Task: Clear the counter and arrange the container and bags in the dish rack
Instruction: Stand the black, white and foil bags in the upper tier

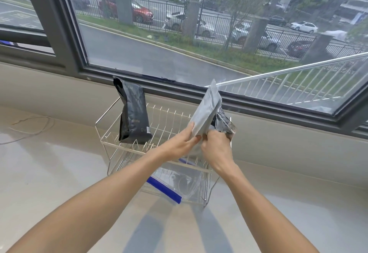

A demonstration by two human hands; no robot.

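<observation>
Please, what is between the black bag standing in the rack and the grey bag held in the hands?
In the head view, only bare upright wires of the dish rack lie between the black bag and the grey bag.

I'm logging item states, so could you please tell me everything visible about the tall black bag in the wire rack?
The tall black bag looks like a matte foil pouch with creased, gusseted sides and a folded-over top. It has faint print and a small white barcode label near its lower right corner. It stands upright, leaning slightly, on the upper tier of the white wire dish rack near the rack's left end, in front of the window sill. Only the rack's wires touch it; both hands are elsewhere.
</observation>
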